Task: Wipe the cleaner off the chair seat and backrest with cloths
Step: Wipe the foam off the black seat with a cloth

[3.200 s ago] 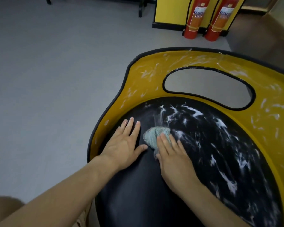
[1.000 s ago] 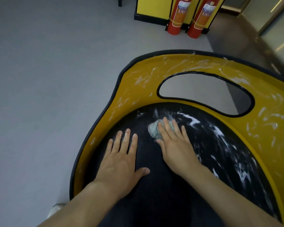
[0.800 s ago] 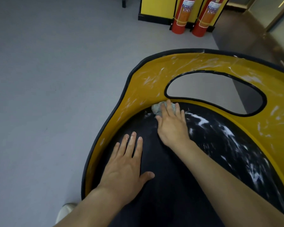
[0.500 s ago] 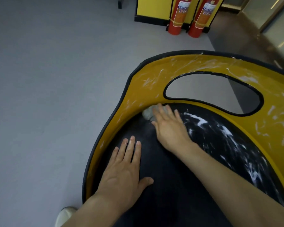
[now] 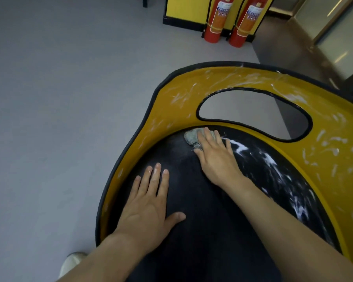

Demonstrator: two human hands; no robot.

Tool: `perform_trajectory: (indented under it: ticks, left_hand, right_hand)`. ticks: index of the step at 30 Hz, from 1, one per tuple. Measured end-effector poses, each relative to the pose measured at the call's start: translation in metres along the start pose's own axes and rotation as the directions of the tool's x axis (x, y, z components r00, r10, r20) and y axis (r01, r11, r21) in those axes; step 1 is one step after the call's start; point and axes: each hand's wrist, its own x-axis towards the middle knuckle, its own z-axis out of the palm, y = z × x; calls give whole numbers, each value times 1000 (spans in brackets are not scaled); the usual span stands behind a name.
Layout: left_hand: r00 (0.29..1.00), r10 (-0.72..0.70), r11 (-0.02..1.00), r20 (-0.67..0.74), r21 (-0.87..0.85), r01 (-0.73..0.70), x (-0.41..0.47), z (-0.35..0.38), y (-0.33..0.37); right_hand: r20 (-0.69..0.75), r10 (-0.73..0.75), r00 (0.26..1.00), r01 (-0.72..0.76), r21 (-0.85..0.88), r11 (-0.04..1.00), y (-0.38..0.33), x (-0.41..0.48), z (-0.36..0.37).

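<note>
Grey floor [image 5: 59, 98], smooth and matt, fills the left side and far end of the view. At its far edge stand two red cylindrical fire extinguishers [image 5: 216, 19] side by side, with printed labels, against a yellow panel [image 5: 183, 7] on a black base. A pale shoe [image 5: 71, 261] shows at the near left, on the floor just beside the chair.

Chair seat [image 5: 202, 231]: black, domed, with a fine dull grain. Its left and near portions look clean. Its right portion carries white cleaner streaks [image 5: 240, 147], foamy and smeared in curved strokes towards the right edge.

Backrest [image 5: 171, 110]: a glossy yellow shell that curves around the far and side edges of the seat and is bound with a black rim. An elongated, rounded cut-out [image 5: 253, 112], also black-rimmed, pierces it at the far edge. Thin white smears cover the yellow face, densest on the right.

Cloth [image 5: 191, 137]: a small grey-green bunched wad with a coarse woven texture. It lies at the far edge of the seat, touching the seam where black meets yellow, below the left end of the cut-out.

Right hand [image 5: 216, 157]: palm down, fingers extended and close together, pressing on the cloth, which shows only past the fingertips and the thumb side.

Left hand [image 5: 147, 208]: laid flat on the left part of the seat near its edge, fingers straight, thumb spread, grasping nothing.
</note>
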Motion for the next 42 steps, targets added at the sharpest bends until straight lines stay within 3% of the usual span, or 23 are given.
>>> perform_trajectory:
  ticks: [7, 16, 24, 28, 35, 42]
  left_hand:
    - [998, 17, 1000, -57, -3, -17, 7, 18, 5]
    - [1000, -22, 997, 10, 80, 21, 11, 3, 28]
    - [999, -4, 998, 40, 66, 1, 32, 3, 50]
    - [1000, 16, 998, 13, 68, -17, 36, 11, 49]
    - [998, 25, 998, 62, 54, -29, 31, 1, 48]
    - [994, 4, 998, 110, 60, -11, 36, -7, 63]
  right_hand:
    - [117, -46, 992, 49, -18, 999, 9, -131, 12]
    - [21, 65, 998, -66, 17, 998, 26, -10, 1]
    - [136, 1, 991, -4, 26, 1000, 38, -150, 10]
    - [80, -16, 997, 17, -6, 1000, 39, -134, 13]
    - [23, 54, 998, -55, 48, 997, 39, -9, -2]
    - [76, 10, 997, -12, 24, 1000, 56, -128, 0]
